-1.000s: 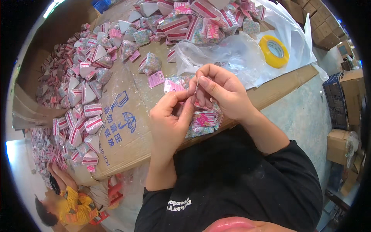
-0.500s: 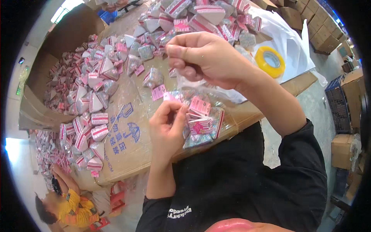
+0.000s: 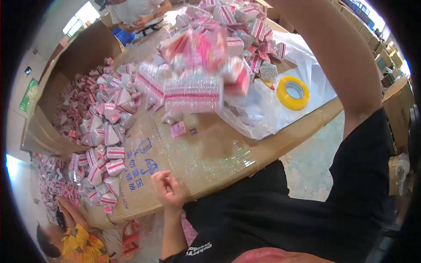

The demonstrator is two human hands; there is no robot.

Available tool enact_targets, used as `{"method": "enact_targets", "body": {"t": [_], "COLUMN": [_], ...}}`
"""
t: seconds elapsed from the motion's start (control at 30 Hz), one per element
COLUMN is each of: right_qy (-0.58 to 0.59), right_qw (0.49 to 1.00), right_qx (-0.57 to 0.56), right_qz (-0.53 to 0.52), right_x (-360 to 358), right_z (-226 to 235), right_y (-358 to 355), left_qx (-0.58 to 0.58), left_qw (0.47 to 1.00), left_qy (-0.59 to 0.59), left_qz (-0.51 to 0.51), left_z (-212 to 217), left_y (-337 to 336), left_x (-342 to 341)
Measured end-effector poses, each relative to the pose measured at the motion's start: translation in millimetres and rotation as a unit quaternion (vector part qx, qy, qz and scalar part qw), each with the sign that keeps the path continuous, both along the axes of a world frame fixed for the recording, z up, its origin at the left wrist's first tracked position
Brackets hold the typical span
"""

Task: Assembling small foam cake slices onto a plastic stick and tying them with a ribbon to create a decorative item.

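Observation:
My left hand (image 3: 169,190) hovers by the near edge of the cardboard table top (image 3: 188,153), its fingers loosely curled and slightly apart with nothing in them. My right arm (image 3: 337,57) stretches up past the top edge, so the right hand is out of sight. Over the table a blurred cluster of glittery silver packs (image 3: 193,94) with pink bands and pink cards appears in mid-air. No hand shows on it. Beneath it, a small pack with a pink card tag (image 3: 178,129) lies on the cardboard.
Piles of similar packs (image 3: 114,98) fill an open carton (image 3: 66,74) at left and the table's far side. A yellow tape roll (image 3: 293,93) rests on white plastic sheeting (image 3: 315,65) at right. A person in yellow (image 3: 83,241) sits lower left; another person (image 3: 136,13) is at the far side.
The tagged packs in front of me have left that spot, and a blurred cluster now appears farther up. My right hand has gone out through the top; my left hand has dropped nearer me.

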State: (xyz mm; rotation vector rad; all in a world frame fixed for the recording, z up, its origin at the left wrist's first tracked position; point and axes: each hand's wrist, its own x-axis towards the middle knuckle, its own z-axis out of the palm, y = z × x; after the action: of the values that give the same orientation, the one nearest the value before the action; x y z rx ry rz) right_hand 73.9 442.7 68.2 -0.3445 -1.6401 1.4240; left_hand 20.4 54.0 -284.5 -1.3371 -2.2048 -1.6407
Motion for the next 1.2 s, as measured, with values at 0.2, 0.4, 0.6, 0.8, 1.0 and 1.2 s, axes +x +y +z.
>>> {"method": "enact_targets", "body": {"t": [0.2,0.4,0.6,0.8,1.0,1.2], "right_qy": [-0.073,-0.296,-0.284,-0.332,-0.394,-0.334], "right_qw": [0.874,0.414,0.65,0.795,0.719,0.737], "right_qx": [0.427,0.771,0.598,0.366,0.471,0.51], "right_qz": [-0.22,-0.384,-0.374,-0.352,-0.325,-0.292], "right_x": [-54,-118,-58,-92,-62,-58], "right_z": [87,41,-69,-113,-127,-142], "right_y": [145,183,240,144,185,138], "left_qx": [-0.089,-0.07,-0.055,-0.102,-0.127,-0.144], "left_qw": [0.995,0.994,0.998,0.991,0.984,0.982], "left_qy": [0.023,0.073,0.036,0.044,0.112,0.105], "left_qz": [0.023,0.051,0.015,0.072,0.046,0.06], "left_z": [-29,-33,-42,-45,-41,-44], "left_y": [-14,-18,6,-20,-16,-20], "left_x": [-1,0,4,-3,3,0]}}
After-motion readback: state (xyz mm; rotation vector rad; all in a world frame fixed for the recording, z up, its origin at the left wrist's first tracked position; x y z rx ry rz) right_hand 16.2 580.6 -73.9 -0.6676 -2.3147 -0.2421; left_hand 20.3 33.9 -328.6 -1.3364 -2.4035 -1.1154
